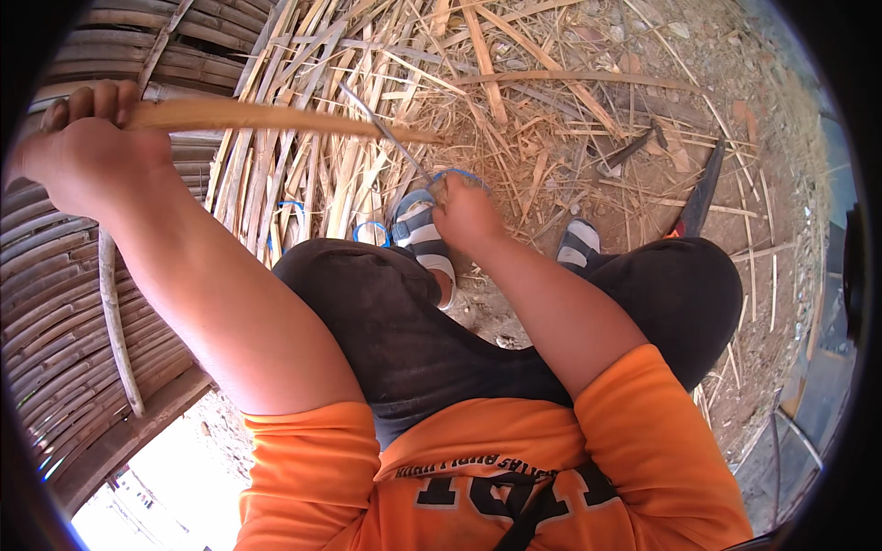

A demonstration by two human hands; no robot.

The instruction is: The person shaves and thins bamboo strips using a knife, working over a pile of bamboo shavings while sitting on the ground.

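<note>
One bamboo strip [248, 116], ahead of left knee, long axis left-to-right; left end clamped in left hand [106, 145], the nearer one. Right hand [469, 213], apart, lower right of strip, closed on one thin blade [404, 151] crossing strip's right part; contact can't tell. Two sandals [579, 244], one red-handled tool [705, 188], split pieces [317, 184] uncountable.

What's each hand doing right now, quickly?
Left hand: closed, holding a bamboo strip.
Right hand: closed, holding a thin blade; its grip is hidden in the fist.
</note>
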